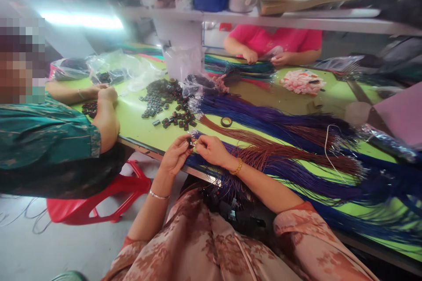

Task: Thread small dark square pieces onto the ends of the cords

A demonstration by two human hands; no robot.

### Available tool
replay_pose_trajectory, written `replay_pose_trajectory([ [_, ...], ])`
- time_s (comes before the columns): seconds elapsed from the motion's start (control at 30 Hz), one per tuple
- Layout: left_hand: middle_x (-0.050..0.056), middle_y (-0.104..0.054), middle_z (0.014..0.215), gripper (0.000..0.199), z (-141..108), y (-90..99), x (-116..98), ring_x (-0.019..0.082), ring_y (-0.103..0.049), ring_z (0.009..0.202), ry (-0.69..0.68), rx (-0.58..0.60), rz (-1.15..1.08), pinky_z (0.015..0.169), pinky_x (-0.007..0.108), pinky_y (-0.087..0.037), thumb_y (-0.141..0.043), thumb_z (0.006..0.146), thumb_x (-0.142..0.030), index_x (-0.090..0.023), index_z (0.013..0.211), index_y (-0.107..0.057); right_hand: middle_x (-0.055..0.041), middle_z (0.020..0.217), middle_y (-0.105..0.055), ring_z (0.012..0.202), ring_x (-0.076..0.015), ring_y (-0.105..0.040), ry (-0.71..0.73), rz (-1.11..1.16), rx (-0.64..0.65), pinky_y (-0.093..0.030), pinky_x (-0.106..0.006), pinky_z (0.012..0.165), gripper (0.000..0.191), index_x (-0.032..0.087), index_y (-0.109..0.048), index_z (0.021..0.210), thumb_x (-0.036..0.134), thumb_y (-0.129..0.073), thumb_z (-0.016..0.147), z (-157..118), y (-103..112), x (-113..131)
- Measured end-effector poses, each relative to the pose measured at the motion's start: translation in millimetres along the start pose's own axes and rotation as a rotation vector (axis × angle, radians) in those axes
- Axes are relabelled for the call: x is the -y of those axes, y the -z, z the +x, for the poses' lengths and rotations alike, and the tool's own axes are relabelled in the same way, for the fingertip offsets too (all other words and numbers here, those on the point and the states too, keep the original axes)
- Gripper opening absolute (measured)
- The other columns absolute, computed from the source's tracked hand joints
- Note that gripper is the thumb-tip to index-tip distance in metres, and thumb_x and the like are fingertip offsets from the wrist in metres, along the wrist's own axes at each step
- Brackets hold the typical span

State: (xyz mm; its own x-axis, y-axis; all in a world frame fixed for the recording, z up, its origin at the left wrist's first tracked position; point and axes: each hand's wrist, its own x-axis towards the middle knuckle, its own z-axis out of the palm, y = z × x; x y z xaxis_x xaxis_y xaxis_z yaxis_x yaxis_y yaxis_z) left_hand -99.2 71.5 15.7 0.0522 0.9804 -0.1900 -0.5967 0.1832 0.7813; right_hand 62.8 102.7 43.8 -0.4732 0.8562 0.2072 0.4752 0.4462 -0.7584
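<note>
Black connector [190, 142] at the tips of the left hand [174, 156], just above the near edge of the green table [132, 118]; thumb and fingers grasp it, fingers pointing up and to the right in view. Its body looks short and blocky, roughly upright with a slight tilt; exact long axis and facing of its openings not resolvable, since fingertips cover part of it. Right hand [212, 150] just beside it, fingers curled and pinched together, tips directed left toward the connector; a pale sliver shows between the hands, but whether a wire sits in the pinch cannot be told. Brown wires [237, 135] lie to the right on the table, long axis running left to right and sloping toward the wearer at the right; blue wires [231, 107] run much the same way, with silvery tips at their left end. Forearm and right hand hide part of the nearer strands. Loose connectors [178, 118] are heaped beyond the left hand, oriented every way. Dark pieces in the lap [232, 213] are dim, their outlines merging. Blue strands are cut off at the right border. Co-worker in green [49, 136] cut off at left; co-worker in pink [277, 39] partly hidden by the shelf [296, 19].
</note>
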Motion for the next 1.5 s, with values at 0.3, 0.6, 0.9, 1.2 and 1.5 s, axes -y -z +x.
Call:
replay_pose_trajectory([
  [0.3,0.002,-0.07,0.084,0.036,1,2.6,2,0.009,-0.063,0.069,-0.029,-0.063,0.068,0.064,0.017,-0.053,-0.082,0.062,-0.016,-0.016,0.096,-0.07,0.0025,0.058,-0.054,0.055,-0.0092,-0.043,-0.043,0.066,0.043,-0.029,-0.021,0.056,0.017,0.016,-0.055,0.062,0.019,-0.049,0.077,1,1,-3],
  [0.6,0.001,-0.069,0.074,0.04,3,-4.0,11,0.006,-0.06,0.059,-0.052,-0.139,0.107,0.06,0.016,-0.05,-0.086,0.054,-0.02,-0.014,0.091,-0.071,-0.0029,0.07,-0.062,0.063,-0.012,-0.047,0.083,-0.131,0.063,-0.029,-0.023,0.06,0.017,0.016,-0.059,0.072,0.02,-0.049,0.085,0,0,-7],
  [0.9,-0.001,-0.066,0.067,0.038,1,-1.7,26,0.006,-0.06,0.058,-0.032,-0.187,0.134,0.057,0.016,-0.05,-0.086,0.054,-0.02,-0.014,0.088,-0.07,-0.0049,0.072,-0.065,0.063,-0.0128,-0.049,0.044,-0.253,0.143,-0.028,-0.025,0.06,0.021,0.015,-0.063,0.075,0.022,-0.048,0.087,-4,-5,-11],
  [1.2,0.002,-0.069,0.079,0.034,9,13.0,22,0.008,-0.063,0.068,-0.044,-0.178,0.059,0.062,0.016,-0.052,-0.082,0.06,-0.019,-0.014,0.092,-0.069,-0.0095,0.098,-0.069,0.083,-0.0188,-0.059,-0.237,-0.494,0.17,-0.034,-0.025,0.065,0.018,0.016,-0.067,0.09,0.029,-0.057,0.084,39,21,-53],
  [1.5,0.003,-0.07,0.082,0.031,11,9.8,26,0.009,-0.064,0.07,-0.027,-0.158,0.018,0.064,0.017,-0.052,-0.08,0.064,-0.018,-0.015,0.092,-0.069,-0.0111,0.104,-0.068,0.093,-0.0216,-0.061,-0.179,-0.635,0.194,-0.038,-0.026,0.07,0.021,0.016,-0.062,0.098,0.021,-0.043,0.091,37,21,-62],
])
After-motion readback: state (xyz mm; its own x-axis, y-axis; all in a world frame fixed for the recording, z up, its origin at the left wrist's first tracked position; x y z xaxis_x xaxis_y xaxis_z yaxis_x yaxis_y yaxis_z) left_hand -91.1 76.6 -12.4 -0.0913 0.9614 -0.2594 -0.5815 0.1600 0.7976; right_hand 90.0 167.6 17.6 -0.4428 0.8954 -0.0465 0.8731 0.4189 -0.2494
